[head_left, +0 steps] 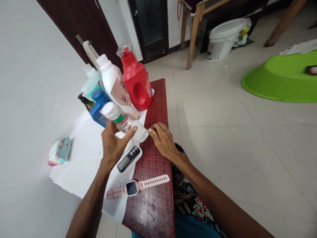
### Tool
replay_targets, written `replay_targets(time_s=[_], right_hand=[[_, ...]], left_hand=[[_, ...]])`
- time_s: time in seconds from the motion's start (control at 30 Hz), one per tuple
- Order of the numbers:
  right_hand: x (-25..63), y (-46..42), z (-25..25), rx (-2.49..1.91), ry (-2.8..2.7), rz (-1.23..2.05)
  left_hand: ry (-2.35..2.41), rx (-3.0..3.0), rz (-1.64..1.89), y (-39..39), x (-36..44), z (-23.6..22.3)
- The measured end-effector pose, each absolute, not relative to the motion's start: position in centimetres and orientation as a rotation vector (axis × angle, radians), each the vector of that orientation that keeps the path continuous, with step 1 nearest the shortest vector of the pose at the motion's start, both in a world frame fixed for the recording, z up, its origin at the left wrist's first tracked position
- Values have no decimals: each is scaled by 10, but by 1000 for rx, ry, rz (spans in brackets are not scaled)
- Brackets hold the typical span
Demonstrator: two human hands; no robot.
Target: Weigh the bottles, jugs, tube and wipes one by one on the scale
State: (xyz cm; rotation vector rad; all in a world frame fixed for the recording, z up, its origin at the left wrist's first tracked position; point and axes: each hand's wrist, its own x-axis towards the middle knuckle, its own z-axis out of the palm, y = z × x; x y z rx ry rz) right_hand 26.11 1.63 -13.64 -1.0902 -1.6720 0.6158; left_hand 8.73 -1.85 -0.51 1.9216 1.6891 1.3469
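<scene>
My left hand is closed around a clear plastic bottle with a white cap and a green and red band. The bottle leans over the kitchen scale; whether its base touches the weighing plate I cannot tell. My right hand lies at the edge of the red patterned table, holding nothing, with its thumb close to the bottle's base. A smartwatch with a pink strap lies across the table and the white sheet, nearer to me than the scale.
Behind the bottle stand a red jug, a white bottle, a blue bottle and a greenish bottle. A small packet sits by the wall. Across the floor are a white bucket and a green tub.
</scene>
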Motion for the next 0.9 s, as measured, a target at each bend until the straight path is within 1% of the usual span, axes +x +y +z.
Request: replay_targets(time_s=[0.17,0.33,0.5,0.63,0.7,0.77,0.83,0.9], right_hand=[[257,15,-142,-1098,-1599,520],[253,16,-147,-1113,-1766,408],[253,14,-155,-1095,-1911,365],[254,15,-158,-1113,-1955,335],[255,16,-158,-1110,-1973,338],[256,16,-158,-1121,-1964,341],[256,16,-158,-1151,-1955,353],[256,16,-159,-1187,-1953,373]], left_hand=[[1720,2081,1255,38,111,-37],[1828,2117,1305,78,114,-52],[1954,2042,1166,81,129,-50],[1980,2098,1056,56,134,-37],[1976,2169,1079,30,120,-32],[2033,2168,1178,-3,85,-29],[2254,2066,1308,-34,28,-27],[2621,1843,1383,-59,-43,-24]])
